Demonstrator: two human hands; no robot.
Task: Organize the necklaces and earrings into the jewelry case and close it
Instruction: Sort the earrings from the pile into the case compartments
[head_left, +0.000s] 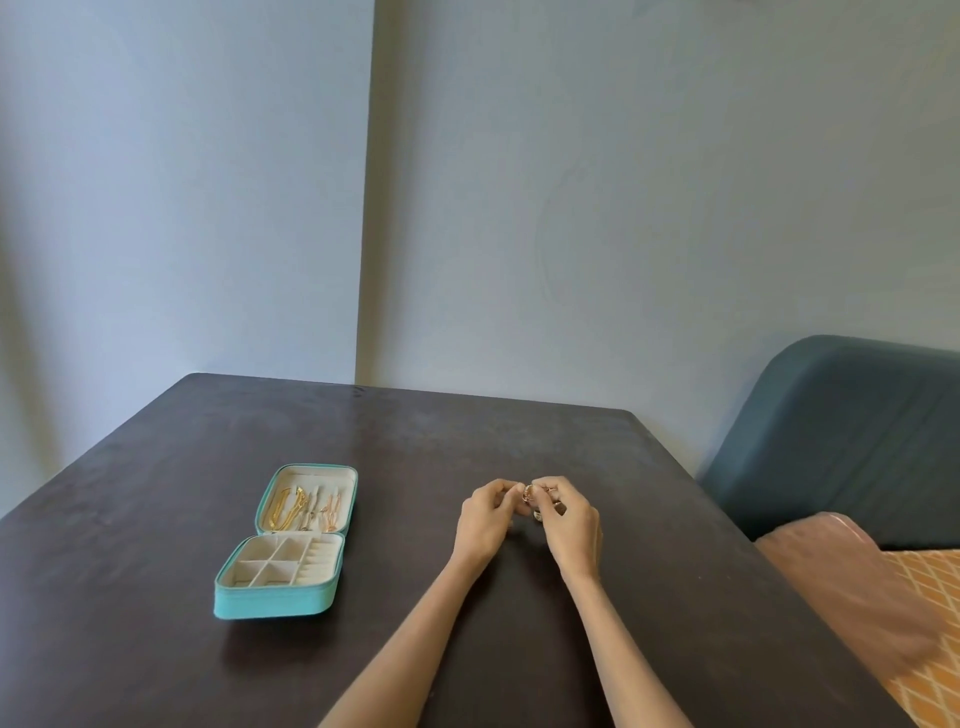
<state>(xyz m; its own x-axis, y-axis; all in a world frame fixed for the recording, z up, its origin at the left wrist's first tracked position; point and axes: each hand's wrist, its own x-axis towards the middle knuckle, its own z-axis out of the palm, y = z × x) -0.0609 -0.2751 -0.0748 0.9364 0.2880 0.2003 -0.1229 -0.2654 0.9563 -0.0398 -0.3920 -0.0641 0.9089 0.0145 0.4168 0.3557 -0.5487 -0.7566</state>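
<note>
Small turquoise zip-around jewelry case (291, 603) lies open flat on the dark brown wooden table (156, 545), lid half on the far side w/ several thin gold and rose-gold chain necklaces (304, 509) hanging in a row inside it. Near half of the case has cream-lined compartments, square ones on the left and a slotted bit on the right, can't see anything in them from here tbh

Both hands are well to the right of the case, close together above the table. Left hand (483, 519) has fingers curled, tips meeting the other hand's, looks like it's pinching the same little gold earrings (529, 493). Right hand (569, 519) is curled too, holding that small gold cluster between thumb and fingers, w/ another bit of gold (538, 515) showing under it, too small to tell exactly what

Further right of the case, past the table edge: dark teal upholstered chair back (841, 431) and an orange diamond-pattern cloth (930, 623)
</note>
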